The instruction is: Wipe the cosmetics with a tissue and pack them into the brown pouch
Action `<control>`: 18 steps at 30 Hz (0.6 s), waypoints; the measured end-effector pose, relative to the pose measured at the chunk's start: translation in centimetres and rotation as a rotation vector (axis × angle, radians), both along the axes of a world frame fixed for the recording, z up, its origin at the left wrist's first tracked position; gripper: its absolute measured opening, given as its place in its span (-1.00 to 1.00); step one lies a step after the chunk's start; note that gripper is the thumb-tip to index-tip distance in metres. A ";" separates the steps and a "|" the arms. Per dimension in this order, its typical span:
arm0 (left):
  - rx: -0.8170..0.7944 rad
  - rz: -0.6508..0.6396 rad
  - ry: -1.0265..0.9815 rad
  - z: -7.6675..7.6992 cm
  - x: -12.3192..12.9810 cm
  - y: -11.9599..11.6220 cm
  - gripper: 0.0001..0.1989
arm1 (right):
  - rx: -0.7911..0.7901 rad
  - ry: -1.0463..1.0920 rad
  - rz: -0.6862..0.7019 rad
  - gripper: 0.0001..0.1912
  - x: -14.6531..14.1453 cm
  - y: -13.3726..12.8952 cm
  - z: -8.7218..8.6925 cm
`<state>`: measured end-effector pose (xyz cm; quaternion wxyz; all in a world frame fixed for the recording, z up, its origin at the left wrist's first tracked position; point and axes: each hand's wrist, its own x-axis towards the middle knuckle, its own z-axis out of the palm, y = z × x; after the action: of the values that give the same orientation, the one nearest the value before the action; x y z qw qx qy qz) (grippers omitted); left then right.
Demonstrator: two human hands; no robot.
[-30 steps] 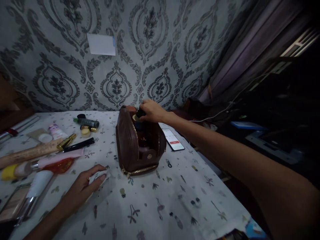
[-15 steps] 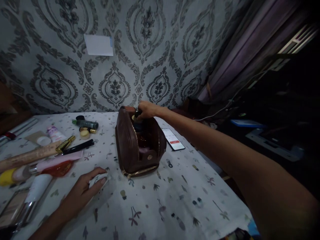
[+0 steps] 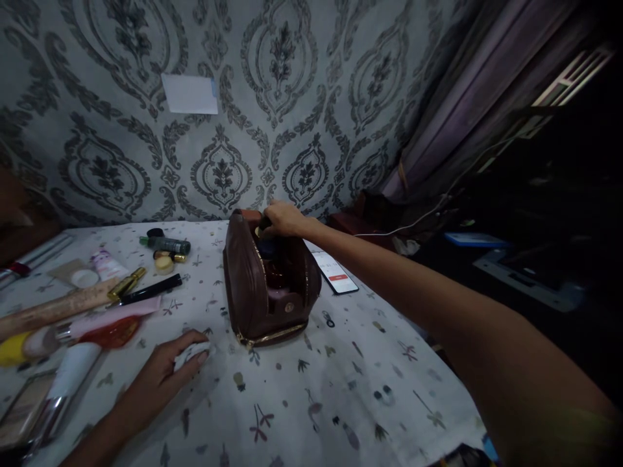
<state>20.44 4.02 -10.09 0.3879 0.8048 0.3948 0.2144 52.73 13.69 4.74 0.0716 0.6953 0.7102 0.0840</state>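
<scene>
A brown zip-up makeup bag point(image 3: 246, 285) stands unzipped in the middle of the table, with dark and pinkish items inside. My right hand point(image 3: 286, 219) reaches over its far end, fingers closed on a dark-capped container point(image 3: 264, 226) with a gold-coloured band. The container's lower part is lost in the bag's shadow. Left of the bag, my left hand point(image 3: 168, 370) rests on the tablecloth, thumb and fingers closed around a crumpled white wipe or cloth point(image 3: 191, 355); I cannot tell which.
Several cosmetics lie at left, among them a green bottle point(image 3: 168, 245), a black tube point(image 3: 150, 289), a red-orange tube point(image 3: 111, 333) and a white-capped bottle point(image 3: 78, 370). Right of the bag lies a phone point(image 3: 339, 280) with its screen lit. A patterned wall point(image 3: 292, 130) rises behind the table.
The view has shifted slightly. My right hand stays at the bag's far end, a touch lower and further left. My left hand keeps its place with the white wipe or cloth.
</scene>
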 end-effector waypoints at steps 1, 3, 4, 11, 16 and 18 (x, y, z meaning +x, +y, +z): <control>-0.001 -0.005 0.001 0.0 0.0 0.0 -0.63 | 0.002 0.000 -0.006 -0.47 0.0 0.0 0.0; 0.004 -0.011 -0.003 0.1 0.1 -0.1 -0.64 | -0.009 0.009 -0.020 -0.47 0.0 0.0 0.0; 0.008 -0.012 -0.005 0.3 0.1 -0.1 -0.64 | -0.018 0.016 -0.027 -0.48 0.1 0.1 0.0; 0.032 -0.037 0.008 0.9 0.5 -0.3 -0.66 | -0.029 0.036 -0.046 -0.49 -0.2 -0.1 0.2; 0.047 -0.065 0.058 1.1 0.5 -0.3 -0.62 | -0.029 0.048 -0.045 -0.50 0.0 0.1 0.0; 0.058 -0.061 0.058 0.9 0.4 -0.3 -0.63 | -0.031 0.087 -0.038 -0.49 0.5 0.4 -0.1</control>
<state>20.82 3.76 -9.19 0.3593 0.8331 0.3749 0.1904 53.19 14.13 4.66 0.0530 0.7103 0.7007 0.0416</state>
